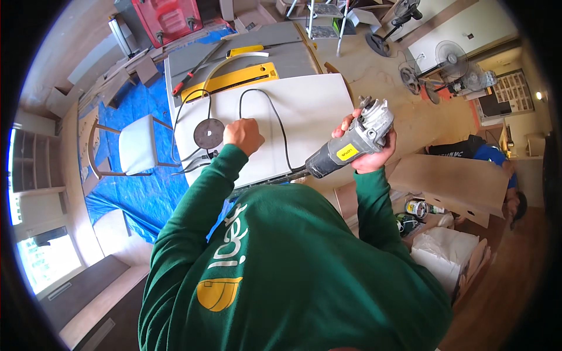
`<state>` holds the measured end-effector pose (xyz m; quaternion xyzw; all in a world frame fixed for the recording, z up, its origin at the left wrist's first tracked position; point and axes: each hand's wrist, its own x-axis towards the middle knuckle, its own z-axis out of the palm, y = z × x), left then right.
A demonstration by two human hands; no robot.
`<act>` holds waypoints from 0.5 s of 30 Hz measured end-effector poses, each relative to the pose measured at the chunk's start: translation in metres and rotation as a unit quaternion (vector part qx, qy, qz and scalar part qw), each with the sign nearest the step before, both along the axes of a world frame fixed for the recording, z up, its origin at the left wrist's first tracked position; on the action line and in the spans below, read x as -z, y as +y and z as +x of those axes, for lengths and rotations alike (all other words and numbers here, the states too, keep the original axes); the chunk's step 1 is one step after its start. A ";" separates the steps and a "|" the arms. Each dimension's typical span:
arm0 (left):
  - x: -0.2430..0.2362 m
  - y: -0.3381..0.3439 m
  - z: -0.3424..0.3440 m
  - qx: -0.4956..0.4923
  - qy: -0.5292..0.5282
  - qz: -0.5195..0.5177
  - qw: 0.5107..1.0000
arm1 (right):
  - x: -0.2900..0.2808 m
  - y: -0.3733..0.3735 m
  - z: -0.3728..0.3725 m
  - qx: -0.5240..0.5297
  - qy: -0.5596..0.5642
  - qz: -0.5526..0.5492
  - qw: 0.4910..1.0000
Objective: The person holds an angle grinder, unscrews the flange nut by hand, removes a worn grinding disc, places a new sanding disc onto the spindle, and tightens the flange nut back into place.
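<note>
Head view: left forearm angled inward, left hand (244, 136) curled into fist over white board (319, 108), beside dark abrasive disc (209, 134); contents hidden. Right hand (376, 159), raised, clamped around tilted angle grinder (355, 144) near board's right edge.

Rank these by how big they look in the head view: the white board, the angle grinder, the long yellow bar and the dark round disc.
Largest to smallest, by area shown:
1. White board
2. Angle grinder
3. Long yellow bar
4. Dark round disc
</note>
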<state>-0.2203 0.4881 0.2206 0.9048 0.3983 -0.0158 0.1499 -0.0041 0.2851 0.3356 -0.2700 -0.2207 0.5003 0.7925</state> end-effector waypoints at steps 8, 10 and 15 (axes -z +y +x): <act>-0.088 0.014 -0.051 -0.048 -0.317 -0.056 0.946 | 0.007 0.001 -0.008 -0.024 -0.034 0.005 0.999; -0.104 0.014 -0.058 -0.080 -0.349 -0.102 0.928 | 0.017 0.006 -0.015 -0.037 -0.073 0.007 0.997; -0.155 -0.011 -0.055 -0.101 -0.433 -0.095 0.890 | 0.027 0.024 -0.048 -0.064 -0.049 -0.027 0.996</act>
